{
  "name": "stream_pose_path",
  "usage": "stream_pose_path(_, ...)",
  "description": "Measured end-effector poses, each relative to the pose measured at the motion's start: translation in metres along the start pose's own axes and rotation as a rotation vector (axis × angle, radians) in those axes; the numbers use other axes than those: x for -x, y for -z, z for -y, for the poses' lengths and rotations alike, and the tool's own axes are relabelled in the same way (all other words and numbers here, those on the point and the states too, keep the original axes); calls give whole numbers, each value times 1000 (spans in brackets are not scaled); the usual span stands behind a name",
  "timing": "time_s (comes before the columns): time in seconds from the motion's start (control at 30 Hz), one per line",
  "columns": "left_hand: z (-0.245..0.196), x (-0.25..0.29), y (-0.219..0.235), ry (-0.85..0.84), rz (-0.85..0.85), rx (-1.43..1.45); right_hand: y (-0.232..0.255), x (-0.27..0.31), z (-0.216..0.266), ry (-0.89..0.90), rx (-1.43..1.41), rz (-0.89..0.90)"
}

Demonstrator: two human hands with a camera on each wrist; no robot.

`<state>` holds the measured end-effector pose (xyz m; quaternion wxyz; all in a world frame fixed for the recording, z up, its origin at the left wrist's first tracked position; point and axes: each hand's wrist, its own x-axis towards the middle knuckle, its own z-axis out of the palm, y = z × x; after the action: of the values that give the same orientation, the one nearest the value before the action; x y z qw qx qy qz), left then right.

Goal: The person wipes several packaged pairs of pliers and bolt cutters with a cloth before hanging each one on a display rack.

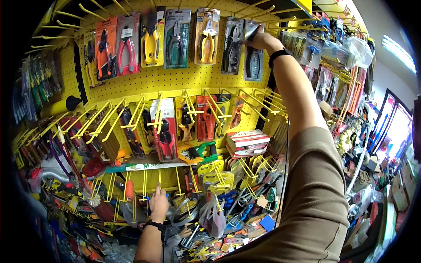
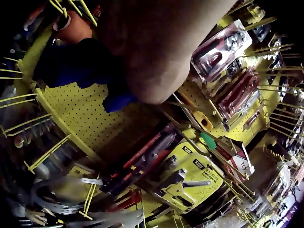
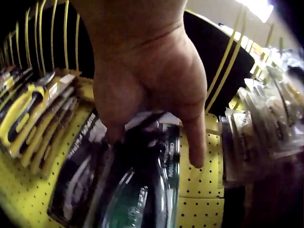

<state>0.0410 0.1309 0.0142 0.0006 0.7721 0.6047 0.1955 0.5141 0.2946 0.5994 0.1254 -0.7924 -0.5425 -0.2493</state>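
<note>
My right hand [image 1: 262, 40] is raised to the upper row of hanging packs. It grips the top of a carded pair of pliers [image 1: 253, 61]; in the right wrist view the hand [image 3: 149, 80] comes down over the dark-handled pliers [image 3: 135, 199], thumb and fingers to either side of the card. Another pack of pliers [image 1: 232, 46] hangs just left of it. Lower down, my left hand [image 1: 158, 204] is at the lower hooks, around a blue thing that shows beside the hand [image 2: 159, 61] as a dark blue shape [image 2: 118, 100]; its kind cannot be told.
Yellow pegboard [image 1: 175, 79] with long projecting hooks [image 1: 258, 105] fills the wall. More carded pliers [image 1: 151, 39] hang along the top. A red-and-white box [image 1: 247, 143] sits on the middle shelf. Loose tools and a plastic bag [image 1: 213, 218] crowd the area below.
</note>
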Motion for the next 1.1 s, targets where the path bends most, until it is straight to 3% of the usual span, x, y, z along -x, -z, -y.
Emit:
stream_pose_path(0.03, -4, 1, 7, 29, 43, 45, 0, -8, -7, 154, 66, 27)
stream_pose_path(0.07, 5, -1, -8, -17, -4, 11, 17, 47, 4, -12, -23, -67)
stream_pose_path(0.2, 5, -3, 0, -55, 23, 20, 61, 155, 9, 215, -150, -123)
stream_pose_path(0.23, 3, -4, 4, -55, 42, 14, 46, 155, -2, 137, -87, -296)
stream_pose_path(0.33, 6, -7, 11, -99, 108, 57, 56, 270, 8, 241, -445, -390)
stream_pose_path(0.4, 8, -8, 14, -130, 182, 52, 45, 338, 18, 336, -867, -302)
stream_pose_path(0.47, 15, -10, 8, -225, 74, 79, 47, 437, 65, 282, -931, -311)
stream_pose_path(0.53, 16, -9, 17, -269, 115, 171, 27, 510, 103, 190, -1024, -180)
stream_pose_path(0.6, 24, -9, 16, -443, -79, 279, 23, 574, 152, 144, -900, -65)
stream_pose_path(0.67, 28, -2, 31, -495, -112, 524, -7, 615, 188, -25, -1125, 157)
stream_pose_path(0.73, 39, 8, 37, -587, -207, 735, -49, 645, 221, -72, -1168, 223)
stream_pose_path(0.87, 62, 38, 65, -756, -459, 802, -114, 696, 254, -226, -1187, 353)
stream_pose_path(0.97, 68, 56, 77, -971, -418, 991, -143, 719, 264, -257, -1154, 314)
stream_pose_path(1.0, 65, 66, 74, -944, -349, 1065, -149, 727, 268, -237, -1170, 253)
stream_pose_path(1.1, 36, 107, 58, -837, 95, 1373, -162, 752, 268, -173, -1243, 216)
